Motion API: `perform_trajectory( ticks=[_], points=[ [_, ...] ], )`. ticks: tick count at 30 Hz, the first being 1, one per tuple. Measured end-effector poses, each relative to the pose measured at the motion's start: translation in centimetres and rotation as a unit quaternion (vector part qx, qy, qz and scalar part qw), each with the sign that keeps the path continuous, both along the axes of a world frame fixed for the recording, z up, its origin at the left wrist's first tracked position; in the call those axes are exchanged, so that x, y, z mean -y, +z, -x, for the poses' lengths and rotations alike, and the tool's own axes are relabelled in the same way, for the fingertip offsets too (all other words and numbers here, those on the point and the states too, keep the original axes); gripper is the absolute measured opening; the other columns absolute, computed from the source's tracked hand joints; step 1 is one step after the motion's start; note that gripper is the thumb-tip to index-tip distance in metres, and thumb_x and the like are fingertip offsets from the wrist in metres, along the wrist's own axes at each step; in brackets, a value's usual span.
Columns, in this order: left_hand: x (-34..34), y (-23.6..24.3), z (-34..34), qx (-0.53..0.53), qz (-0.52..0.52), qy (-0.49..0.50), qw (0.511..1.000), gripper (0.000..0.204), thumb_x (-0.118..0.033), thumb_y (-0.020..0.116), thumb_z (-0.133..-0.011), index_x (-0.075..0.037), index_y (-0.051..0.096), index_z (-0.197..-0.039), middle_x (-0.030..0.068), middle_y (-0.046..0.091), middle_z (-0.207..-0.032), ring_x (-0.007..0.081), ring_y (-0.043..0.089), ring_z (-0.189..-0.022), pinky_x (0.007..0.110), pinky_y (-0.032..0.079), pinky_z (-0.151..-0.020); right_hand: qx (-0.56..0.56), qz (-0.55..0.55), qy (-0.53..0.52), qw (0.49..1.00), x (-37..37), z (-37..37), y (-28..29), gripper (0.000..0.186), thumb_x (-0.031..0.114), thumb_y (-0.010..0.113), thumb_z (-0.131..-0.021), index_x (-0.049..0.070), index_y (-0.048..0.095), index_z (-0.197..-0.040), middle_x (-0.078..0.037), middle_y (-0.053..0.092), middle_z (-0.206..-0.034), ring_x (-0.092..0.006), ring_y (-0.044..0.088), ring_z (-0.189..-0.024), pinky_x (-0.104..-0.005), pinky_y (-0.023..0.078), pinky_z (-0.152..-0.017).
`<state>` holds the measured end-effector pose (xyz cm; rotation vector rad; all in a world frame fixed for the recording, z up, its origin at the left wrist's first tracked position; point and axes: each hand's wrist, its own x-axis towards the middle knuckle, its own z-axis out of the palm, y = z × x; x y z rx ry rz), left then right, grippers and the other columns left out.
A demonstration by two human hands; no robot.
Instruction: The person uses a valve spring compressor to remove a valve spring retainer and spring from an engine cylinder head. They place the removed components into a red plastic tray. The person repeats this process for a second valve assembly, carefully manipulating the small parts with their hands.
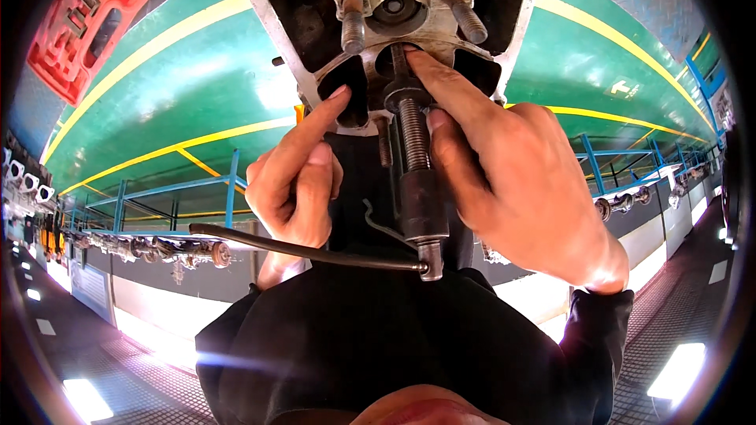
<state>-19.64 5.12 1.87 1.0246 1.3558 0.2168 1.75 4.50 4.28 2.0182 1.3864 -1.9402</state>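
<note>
A dark screw-type puller (414,138) with a threaded shaft extends from an opening in the metal engine housing (512,0). A long bent bar handle (315,250) passes sideways through the fitting at its lower end. My right hand (524,181) reaches in from the right: its index fingertip touches the puller's upper end, and the thumb lies beside the threaded shaft. The other right fingers are hidden. Left of the puller, my left hand (295,181) holds nothing; its index finger points up to a dark recess in the housing, while the remaining fingers curl.
Two threaded studs (353,25) (465,16) stick out of the housing above my hands. A red tool tray (83,27) lies at the upper left. Shiny green floor with yellow lines spreads behind, and blue racks (228,189) carry metal shafts on both sides.
</note>
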Motion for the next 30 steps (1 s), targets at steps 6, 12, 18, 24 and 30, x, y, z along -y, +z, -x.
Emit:
perform_trajectory(
  ticks=[6,12,18,24,30],
  points=[
    [0.1,-0.1,-0.1,0.006,-0.006,-0.004,1.0,0.043,0.006,0.041,-0.089,0.006,0.064,-0.125,-0.0028,0.043,-0.051,0.0049,0.039,-0.046,0.021,0.028,-0.047,0.014,0.017,0.004,1.0,-0.1,0.0,0.1,0.041,0.004,0.056,-0.092,0.0,0.054,-0.133,-0.022,0.066,-0.114,-0.0411,0.062,-0.067,-0.045,0.049,-0.066],
    [0.2,-0.2,0.0,0.011,-0.011,0.0,1.0,0.041,0.005,0.042,-0.09,0.006,0.063,-0.126,-0.0022,0.044,-0.052,0.0052,0.039,-0.046,0.022,0.029,-0.047,0.0,0.034,-0.011,0.999,-0.2,0.0,0.2,0.044,0.003,0.055,-0.091,0.0,0.051,-0.135,-0.023,0.063,-0.12,-0.0427,0.063,-0.074,-0.0453,0.05,-0.071],
    [0.0,0.2,-0.3,0.001,0.011,0.006,1.0,0.042,0.006,0.042,-0.09,0.006,0.063,-0.126,-0.002,0.044,-0.053,0.0054,0.04,-0.048,0.021,0.029,-0.048,-0.024,0.022,-0.04,0.999,0.6,0.3,0.2,0.053,-0.002,0.053,-0.089,-0.001,0.043,-0.141,-0.025,0.058,-0.127,-0.0458,0.063,-0.082,-0.0464,0.051,-0.072],
    [0.0,0.3,-0.4,-0.002,0.014,0.002,1.0,0.042,0.006,0.041,-0.089,0.006,0.063,-0.126,-0.0023,0.044,-0.052,0.0053,0.04,-0.047,0.021,0.029,-0.048,-0.037,0.027,-0.063,0.997,1.1,0.3,0.0,0.055,-0.004,0.053,-0.087,-0.001,0.041,-0.141,-0.027,0.058,-0.125,-0.0468,0.062,-0.083,-0.0475,0.051,-0.07],
    [0.2,-0.2,0.0,0.011,-0.02,-0.007,1.0,0.044,0.007,0.04,-0.087,0.007,0.063,-0.126,-0.0016,0.045,-0.052,0.0055,0.042,-0.046,0.021,0.03,-0.047,-0.058,0.039,-0.114,0.991,1.6,0.7,-0.1,0.055,-0.004,0.052,-0.089,-0.001,0.041,-0.143,-0.027,0.062,-0.116,-0.0401,0.065,-0.075,-0.0414,0.051,-0.068]
  ],
)
